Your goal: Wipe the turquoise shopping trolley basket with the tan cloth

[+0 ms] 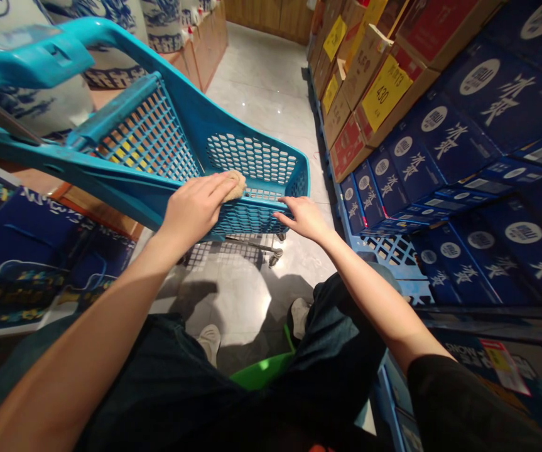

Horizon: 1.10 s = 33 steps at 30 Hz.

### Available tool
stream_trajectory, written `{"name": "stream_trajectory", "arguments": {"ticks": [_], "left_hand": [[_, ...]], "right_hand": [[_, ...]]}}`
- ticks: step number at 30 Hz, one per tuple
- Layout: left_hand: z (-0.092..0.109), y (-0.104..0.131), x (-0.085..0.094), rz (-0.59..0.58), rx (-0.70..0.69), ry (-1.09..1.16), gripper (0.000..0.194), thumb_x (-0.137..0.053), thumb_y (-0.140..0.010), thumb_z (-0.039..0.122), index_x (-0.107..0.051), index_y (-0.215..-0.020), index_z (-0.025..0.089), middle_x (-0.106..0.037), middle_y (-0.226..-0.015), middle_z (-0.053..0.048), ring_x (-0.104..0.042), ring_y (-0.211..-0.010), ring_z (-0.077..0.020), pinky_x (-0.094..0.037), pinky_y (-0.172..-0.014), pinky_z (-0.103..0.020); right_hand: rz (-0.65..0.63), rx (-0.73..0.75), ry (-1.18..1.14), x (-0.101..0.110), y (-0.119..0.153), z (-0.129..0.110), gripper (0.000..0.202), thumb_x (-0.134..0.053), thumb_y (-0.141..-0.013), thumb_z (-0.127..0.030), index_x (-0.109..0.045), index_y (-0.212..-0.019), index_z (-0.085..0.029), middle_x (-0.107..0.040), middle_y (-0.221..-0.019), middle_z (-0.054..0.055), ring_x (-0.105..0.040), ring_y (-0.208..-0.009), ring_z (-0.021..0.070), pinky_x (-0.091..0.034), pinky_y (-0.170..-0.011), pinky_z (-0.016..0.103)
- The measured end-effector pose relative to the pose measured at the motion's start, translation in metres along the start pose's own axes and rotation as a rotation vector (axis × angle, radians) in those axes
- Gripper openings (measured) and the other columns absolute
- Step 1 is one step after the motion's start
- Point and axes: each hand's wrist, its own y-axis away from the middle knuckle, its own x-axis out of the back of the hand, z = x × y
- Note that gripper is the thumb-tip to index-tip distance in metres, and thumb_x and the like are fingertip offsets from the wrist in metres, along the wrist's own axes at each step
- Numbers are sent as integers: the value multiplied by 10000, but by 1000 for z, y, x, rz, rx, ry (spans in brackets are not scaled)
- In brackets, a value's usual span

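Observation:
A blue plastic shopping cart [252, 154] with perforated sides stands in front of me, its handle toward the upper left. My left hand [198, 204] is closed on a tan cloth [235, 186], which rests against the cart's near top rim. Farther right along that same rim, my right hand [303, 216] grips the edge near the cart's front corner, with the thumb on the near side and the fingers over the top. Part of the cloth is hidden beneath the left fingers.
Stacked blue boxes [444, 144] on blue pallets line the right side, with brown cartons [369, 75] bearing yellow price signs behind. Blue-and-white jars [162, 25] stand at upper left. Dark blue printed boxes [30, 245] lie at left. A green plastic object [264, 370] is between my legs.

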Motion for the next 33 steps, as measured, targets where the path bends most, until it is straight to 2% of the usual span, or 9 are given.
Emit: {"name": "stream_trajectory", "arguments": {"ticks": [4, 8, 10, 12, 15, 17, 23, 29, 33], "left_hand": [[2, -1, -3, 41, 46, -7, 529, -492, -1088, 155, -690, -1575, 219, -690, -1630, -134, -652, -1535, -345, -532, -1295, -595], [23, -5, -19, 19, -34, 34, 559, -473, -1067, 110, -682, -1579, 187, -650, -1673, -138, -589, -1602, -322, -518, -1322, -580], [26, -8, -22, -10, -77, 52, 576, -475, -1056, 102, -673, -1589, 188, -634, -1690, -135, -579, -1611, -316, -518, -1325, -575], [22, -9, -19, -19, -72, 48, 589, -481, -1052, 100, -666, -1600, 210, -641, -1685, -126, -602, -1590, -316, -527, -1315, -576], [14, -8, -12, 29, 37, -7, 553, -487, -1077, 127, -680, -1585, 232, -679, -1643, -132, -655, -1533, -336, -549, -1280, -592], [15, -7, -13, 61, 85, -36, 522, -480, -1088, 134, -701, -1556, 208, -688, -1628, -150, -660, -1527, -348, -544, -1281, -597], [40, -14, -29, -16, -61, 42, 553, -448, -1074, 109, -687, -1569, 164, -644, -1678, -142, -586, -1605, -315, -509, -1329, -547], [25, -17, -14, 16, 91, 26, 536, -484, -1072, 150, -726, -1541, 244, -729, -1581, -125, -710, -1462, -338, -582, -1233, -577], [34, -16, -23, 35, 61, 43, 535, -477, -1067, 133, -735, -1526, 228, -718, -1593, -138, -681, -1499, -342, -550, -1268, -600]], "right_hand": [[-12, -18, 26, 3, 0, -4, 402, -576, -1168, -386, -713, -1441, -125, -844, -1330, 188, -784, -1252, 356, -536, -1097, 429], [-18, -20, 26, 4, 0, -6, 414, -570, -1171, -374, -704, -1463, -113, -835, -1362, 194, -785, -1270, 361, -534, -1102, 431], [-17, -21, 28, 5, 1, -6, 404, -569, -1168, -369, -709, -1455, -120, -836, -1364, 190, -785, -1268, 363, -533, -1097, 430], [-17, -20, 30, 5, 1, -6, 396, -569, -1166, -370, -714, -1441, -126, -839, -1354, 187, -785, -1257, 361, -532, -1087, 427], [-25, -22, 40, 6, 1, -7, 405, -561, -1170, -386, -713, -1440, -124, -846, -1323, 182, -785, -1242, 361, -531, -1082, 424], [-35, -30, 48, 7, 1, -8, 412, -556, -1174, -388, -710, -1449, -123, -845, -1326, 180, -784, -1246, 362, -530, -1085, 424], [-41, -36, 14, 10, 0, -11, 408, -568, -1171, -353, -702, -1479, -121, -814, -1434, 179, -766, -1328, 346, -519, -1129, 410], [-49, -39, 40, 10, 1, -9, 422, -555, -1171, -385, -710, -1466, -126, -832, -1378, 187, -780, -1273, 363, -530, -1099, 424], [-27, -37, 25, 6, 0, -9, 408, -568, -1159, -370, -706, -1463, -136, -841, -1352, 186, -778, -1266, 353, -523, -1097, 422]]}}
